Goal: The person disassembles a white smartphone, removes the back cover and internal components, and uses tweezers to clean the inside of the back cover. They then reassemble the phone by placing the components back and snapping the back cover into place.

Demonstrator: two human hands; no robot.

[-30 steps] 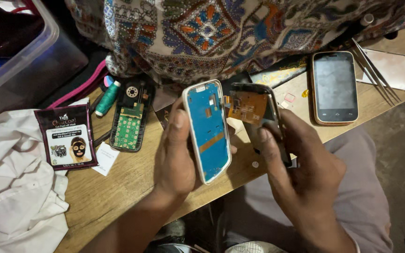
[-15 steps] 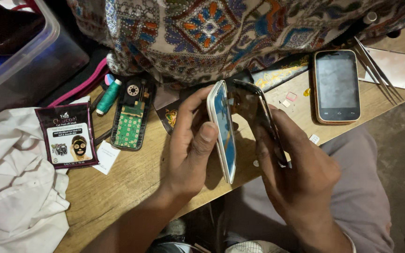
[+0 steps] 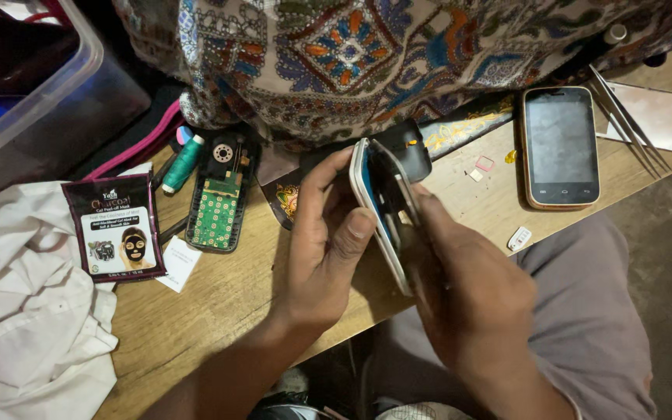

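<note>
A wooden table [image 3: 219,299] carries a white cloth [image 3: 33,327], a dark sachet [image 3: 116,228] and an opened phone with green board [image 3: 218,204]. The left hand [image 3: 322,249] and right hand [image 3: 468,299] both grip a white phone frame [image 3: 377,204] (held edge-on) between the fingers; its inside stays hidden.

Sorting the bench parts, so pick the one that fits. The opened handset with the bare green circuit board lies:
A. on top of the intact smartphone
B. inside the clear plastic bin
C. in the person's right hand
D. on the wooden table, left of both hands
D: the opened handset lies flat on the wooden table, left of the left hand and right hand, which hold a white phone shell.
</note>
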